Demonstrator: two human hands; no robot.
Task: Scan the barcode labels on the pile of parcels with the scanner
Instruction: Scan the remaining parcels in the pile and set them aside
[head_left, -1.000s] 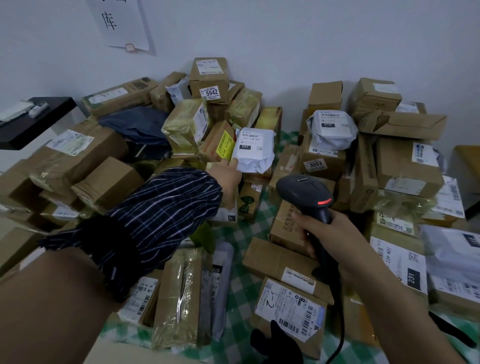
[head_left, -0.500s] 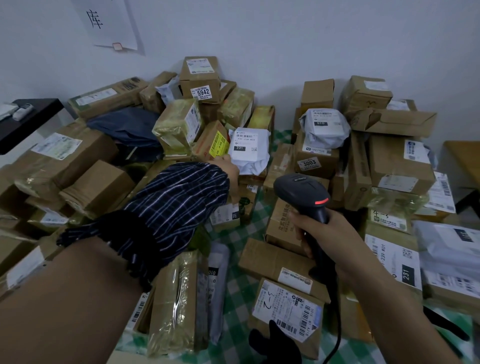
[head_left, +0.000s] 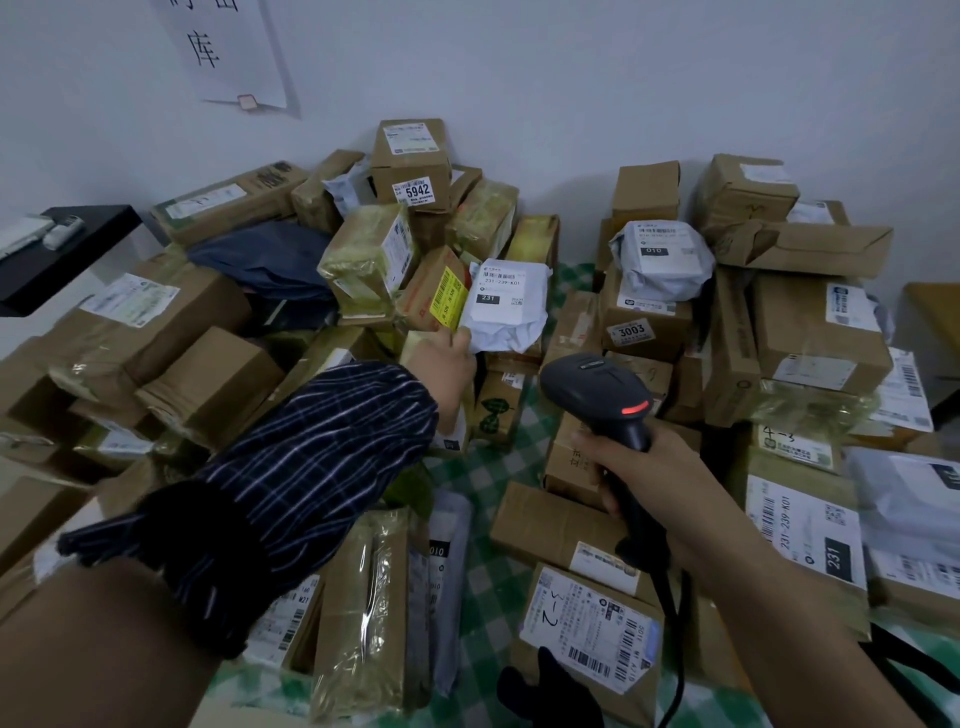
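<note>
The left hand (head_left: 445, 364) pinches the near left corner of the white parcel (head_left: 511, 306). The right hand (head_left: 670, 483) grips the scanner (head_left: 592, 387), nearer and right of this parcel.

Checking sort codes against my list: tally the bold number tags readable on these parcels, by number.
231 black tags: 2
010 black tags: 2
5942 sticker: 1
3003 sticker: 1
Total: 6 readable. One dark tag at the right edge is cut off and not counted.
</note>
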